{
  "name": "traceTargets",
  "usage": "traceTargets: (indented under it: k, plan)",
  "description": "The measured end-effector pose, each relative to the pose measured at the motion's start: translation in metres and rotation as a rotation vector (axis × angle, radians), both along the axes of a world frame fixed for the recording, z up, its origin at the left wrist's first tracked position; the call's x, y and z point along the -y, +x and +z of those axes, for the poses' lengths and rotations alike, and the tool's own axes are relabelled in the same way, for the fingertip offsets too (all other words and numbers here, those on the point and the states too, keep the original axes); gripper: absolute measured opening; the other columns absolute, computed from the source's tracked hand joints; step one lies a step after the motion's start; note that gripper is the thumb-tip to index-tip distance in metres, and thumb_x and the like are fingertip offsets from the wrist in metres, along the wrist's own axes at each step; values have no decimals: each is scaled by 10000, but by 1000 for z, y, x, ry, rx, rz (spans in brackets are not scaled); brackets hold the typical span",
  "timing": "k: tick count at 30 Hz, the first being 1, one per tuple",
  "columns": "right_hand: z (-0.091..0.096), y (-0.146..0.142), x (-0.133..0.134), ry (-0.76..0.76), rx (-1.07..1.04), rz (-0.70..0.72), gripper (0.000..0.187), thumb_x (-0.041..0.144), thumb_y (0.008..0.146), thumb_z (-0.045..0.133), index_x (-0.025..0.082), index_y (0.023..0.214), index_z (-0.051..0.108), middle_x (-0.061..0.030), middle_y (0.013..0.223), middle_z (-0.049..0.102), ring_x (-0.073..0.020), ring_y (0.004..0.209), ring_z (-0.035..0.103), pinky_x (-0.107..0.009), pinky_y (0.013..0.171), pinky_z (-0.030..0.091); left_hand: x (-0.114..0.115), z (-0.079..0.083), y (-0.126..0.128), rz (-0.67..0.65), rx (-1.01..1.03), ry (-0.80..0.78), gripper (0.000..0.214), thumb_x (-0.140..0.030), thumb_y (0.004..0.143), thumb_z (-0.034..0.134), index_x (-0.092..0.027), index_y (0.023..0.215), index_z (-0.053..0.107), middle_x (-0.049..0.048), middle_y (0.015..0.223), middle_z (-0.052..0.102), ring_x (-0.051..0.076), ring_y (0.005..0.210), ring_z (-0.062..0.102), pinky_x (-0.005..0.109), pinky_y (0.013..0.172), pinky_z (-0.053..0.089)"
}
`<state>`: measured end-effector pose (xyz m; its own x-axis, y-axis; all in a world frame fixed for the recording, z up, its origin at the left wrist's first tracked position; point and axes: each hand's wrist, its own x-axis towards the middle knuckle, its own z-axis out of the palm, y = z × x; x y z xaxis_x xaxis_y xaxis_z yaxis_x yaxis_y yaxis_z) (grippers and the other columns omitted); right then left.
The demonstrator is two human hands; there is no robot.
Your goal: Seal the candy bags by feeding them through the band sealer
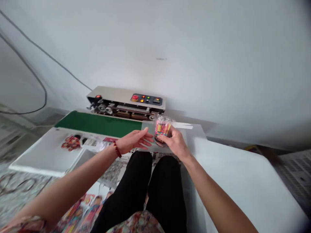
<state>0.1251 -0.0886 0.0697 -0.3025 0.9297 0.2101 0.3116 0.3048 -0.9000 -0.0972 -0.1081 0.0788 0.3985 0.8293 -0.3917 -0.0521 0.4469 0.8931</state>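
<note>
My right hand (175, 142) grips a small clear plastic packet (162, 128) with colourful stick shapes, pink, yellow and red, showing on its front. The packet's exact contents are too small to make out. Just left of it, my left hand (136, 141) is open with its fingers stretched toward the packet, apart from it and holding nothing. Behind both hands stands a band sealing machine (126, 100) with lit buttons and a red knob. The packet's top edge is close to the machine's right end, over a grey metal plate (194, 132).
A green conveyor belt (97, 124) runs along the machine's front. At the left, a white tray (46, 152) holds a patterned reddish item (71, 143). To the right is a white table (233, 174). Printed colourful packaging (85, 210) lies low by my legs. Cables (43, 48) hang along the wall.
</note>
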Motion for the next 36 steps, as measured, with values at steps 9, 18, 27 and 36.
traceTargets:
  k: [9, 18, 27, 36]
  plan:
    - [-38, 51, -83, -279, 284, -200, 363, 231, 724, 730, 184, 1077, 660, -45, 1019, 731, -252, 941, 676, -351, 851, 530, -71, -67, 85, 208, -672, 906, 561, -310, 943, 559, -154, 1472, 451, 190, 1432, 572, 299, 1329, 547, 499, 1123, 445]
    - [-70, 74, -89, -131, 889, -351, 729, 594, 837, 709, 174, 1402, 519, -235, 1529, 410, -409, 1379, 413, -583, 1077, 363, -68, -103, 122, -174, -1158, 1163, 534, -357, 1001, 502, -194, 1507, 450, 141, 1548, 497, 326, 1477, 396, 567, 1218, 290]
    - [-72, 71, -70, 186, 860, -227, 513, 356, 1000, 551, 192, 1480, 475, -147, 1568, 407, -329, 1472, 290, -606, 1182, 233, -78, -111, 78, -139, -1131, 1057, 451, -292, 1003, 460, -221, 1440, 542, 121, 1517, 537, 310, 1455, 432, 594, 1220, 284]
    - [-71, 67, -66, 268, 972, -76, 429, 321, 1038, 502, 245, 1460, 509, -99, 1539, 467, -347, 1468, 295, -734, 1167, 127, -89, -118, 79, -175, -1187, 1101, 530, -215, 975, 437, -124, 1496, 459, 150, 1574, 460, 311, 1496, 365, 535, 1246, 259]
